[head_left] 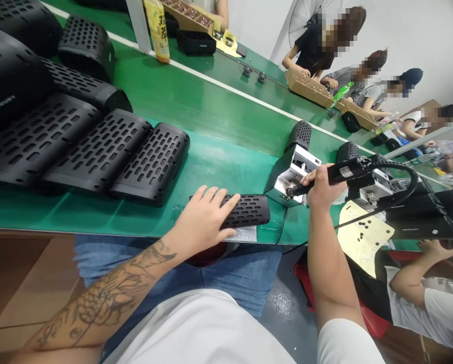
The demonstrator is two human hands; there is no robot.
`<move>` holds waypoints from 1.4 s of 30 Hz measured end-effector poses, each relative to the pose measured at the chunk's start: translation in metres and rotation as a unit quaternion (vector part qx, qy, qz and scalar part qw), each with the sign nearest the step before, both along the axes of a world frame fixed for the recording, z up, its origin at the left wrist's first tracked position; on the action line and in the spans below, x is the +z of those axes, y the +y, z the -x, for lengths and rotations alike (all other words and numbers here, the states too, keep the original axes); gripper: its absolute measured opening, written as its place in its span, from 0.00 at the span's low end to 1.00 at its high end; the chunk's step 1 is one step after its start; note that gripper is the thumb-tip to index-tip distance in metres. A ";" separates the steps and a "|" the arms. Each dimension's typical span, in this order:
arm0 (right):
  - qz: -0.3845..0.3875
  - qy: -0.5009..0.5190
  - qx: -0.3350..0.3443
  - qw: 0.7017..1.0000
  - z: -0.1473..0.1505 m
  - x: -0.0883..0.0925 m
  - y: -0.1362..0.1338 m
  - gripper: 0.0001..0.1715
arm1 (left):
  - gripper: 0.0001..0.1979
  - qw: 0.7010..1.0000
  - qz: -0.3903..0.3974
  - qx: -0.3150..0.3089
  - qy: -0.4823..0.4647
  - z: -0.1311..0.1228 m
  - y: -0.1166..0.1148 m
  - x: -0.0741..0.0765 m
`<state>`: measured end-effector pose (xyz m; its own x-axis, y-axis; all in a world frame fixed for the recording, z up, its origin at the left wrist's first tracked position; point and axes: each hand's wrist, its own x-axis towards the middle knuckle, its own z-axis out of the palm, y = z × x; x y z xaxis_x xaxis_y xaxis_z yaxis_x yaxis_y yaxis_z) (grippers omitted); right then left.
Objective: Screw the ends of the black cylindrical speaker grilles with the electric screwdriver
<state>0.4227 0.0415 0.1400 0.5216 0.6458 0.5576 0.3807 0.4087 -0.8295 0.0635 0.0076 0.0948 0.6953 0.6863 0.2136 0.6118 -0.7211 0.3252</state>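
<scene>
My left hand [206,215] lies with fingers spread on a black speaker housing [247,210] with slotted holes, near the front edge of the green bench. It covers the housing's left end. My right hand [323,188] is wrapped round a black electric screwdriver [342,172], held nearly level with its cable trailing from the rear. The screwdriver's tip points into the front of a box-shaped screw feeder [279,177] with a white top. Whether a screw sits on the tip is too small to tell.
Several black slotted housings [150,162] stand at the left. A yellow bottle [158,30] is at the back. Right of my arm are a yellow sheet with black dots [363,235], a second feeder [374,187] and a seated co-worker [427,288]. Other people work across the bench.
</scene>
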 end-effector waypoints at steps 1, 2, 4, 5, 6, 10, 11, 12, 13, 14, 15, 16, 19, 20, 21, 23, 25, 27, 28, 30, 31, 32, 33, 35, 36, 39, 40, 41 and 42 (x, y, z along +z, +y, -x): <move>0.004 0.013 0.005 1.000 0.001 -0.001 -0.004 0.30 | 0.42 0.999 -0.009 0.009 -0.041 0.011 0.000 -0.008; -0.001 0.028 0.009 1.000 0.004 0.000 -0.008 0.30 | 0.40 0.996 -0.014 0.023 -0.086 0.021 0.001 -0.018; -0.009 0.051 0.027 0.998 0.012 0.007 -0.020 0.28 | 0.41 0.982 -0.007 0.050 -0.181 0.040 0.002 -0.042; -0.022 0.059 0.033 0.997 0.018 0.012 -0.026 0.27 | 0.44 0.974 0.008 0.057 -0.221 0.048 0.004 -0.055; -0.038 0.066 0.040 0.996 0.027 0.018 -0.033 0.27 | 0.48 0.966 0.030 0.057 -0.251 0.053 0.005 -0.066; -0.083 0.095 0.155 0.980 0.079 0.040 -0.067 0.28 | 0.59 0.951 0.140 0.028 -0.276 0.061 0.009 -0.093; -0.079 0.095 0.195 0.973 0.094 0.043 -0.074 0.27 | 0.61 0.948 0.159 0.024 -0.274 0.061 0.009 -0.094; -0.075 0.092 0.230 0.966 0.109 0.044 -0.081 0.26 | 0.61 0.946 0.170 0.023 -0.276 0.060 0.008 -0.094; -0.069 0.085 0.259 0.960 0.123 0.044 -0.086 0.26 | 0.61 0.944 0.177 0.022 -0.279 0.059 0.008 -0.093; -0.062 0.079 0.283 0.954 0.135 0.043 -0.089 0.25 | 0.61 0.942 0.181 0.021 -0.283 0.059 0.007 -0.092; -0.056 0.075 0.299 0.949 0.145 0.041 -0.090 0.25 | 0.61 0.941 0.182 0.020 -0.286 0.058 0.007 -0.091; -0.052 0.074 0.312 0.946 0.153 0.038 -0.089 0.25 | 0.61 0.940 0.183 0.020 -0.287 0.058 0.006 -0.090; -0.040 0.076 0.327 0.941 0.166 0.028 -0.082 0.26 | 0.61 0.941 0.179 0.029 -0.286 0.057 0.006 -0.092; -0.031 0.075 0.328 0.941 0.168 0.025 -0.079 0.27 | 0.62 0.942 0.176 0.033 -0.285 0.056 0.006 -0.092; -0.021 0.073 0.329 0.941 0.168 0.022 -0.077 0.27 | 0.62 0.943 0.172 0.035 -0.284 0.056 0.006 -0.093; 0.002 0.068 0.330 0.941 0.169 0.018 -0.074 0.29 | 0.62 0.944 0.166 0.031 -0.283 0.056 0.007 -0.094; 0.020 0.065 0.340 0.938 0.170 0.016 -0.073 0.29 | 0.62 0.945 0.166 0.022 -0.280 0.056 0.007 -0.093; 0.032 0.064 0.362 0.929 0.171 0.014 -0.072 0.28 | 0.60 0.947 0.170 0.017 -0.273 0.057 0.007 -0.091; 0.030 0.065 0.375 0.924 0.172 0.014 -0.073 0.27 | 0.59 0.947 0.174 0.017 -0.269 0.057 0.007 -0.089; 0.018 0.066 0.398 0.915 0.173 0.013 -0.073 0.25 | 0.56 0.949 0.182 0.018 -0.258 0.058 0.007 -0.086; 0.012 0.065 0.404 0.912 0.173 0.012 -0.074 0.25 | 0.55 0.949 0.186 0.016 -0.253 0.058 0.007 -0.084; 0.009 0.062 0.407 0.911 0.173 0.011 -0.074 0.25 | 0.54 0.950 0.187 0.014 -0.250 0.058 0.007 -0.082; 0.012 0.058 0.408 0.911 0.172 0.010 -0.074 0.25 | 0.54 0.950 0.187 0.012 -0.249 0.058 0.008 -0.081; 0.029 0.052 0.406 0.912 0.169 0.005 -0.074 0.27 | 0.54 0.951 0.184 0.011 -0.249 0.058 0.009 -0.080; 0.036 0.051 0.406 0.912 0.167 0.002 -0.074 0.27 | 0.54 0.951 0.183 0.014 -0.249 0.058 0.009 -0.080; 0.063 0.051 0.414 0.906 0.162 -0.012 -0.073 0.29 | 0.55 0.953 0.177 0.021 -0.244 0.058 0.010 -0.083; 0.074 0.049 0.416 0.905 0.161 -0.017 -0.073 0.30 | 0.55 0.954 0.173 0.023 -0.244 0.058 0.010 -0.084; 0.085 0.045 0.417 0.904 0.161 -0.021 -0.074 0.32 | 0.55 0.955 0.168 0.025 -0.244 0.059 0.010 -0.085; 0.095 0.040 0.416 0.903 0.161 -0.024 -0.074 0.32 | 0.55 0.956 0.163 0.025 -0.244 0.060 0.010 -0.086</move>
<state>0.2614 -0.0323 0.1160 -0.1559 0.9129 0.3773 -0.0568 0.3730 -0.9261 0.0039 0.0174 0.0093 0.5325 0.8012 0.2728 0.3612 -0.5067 0.7828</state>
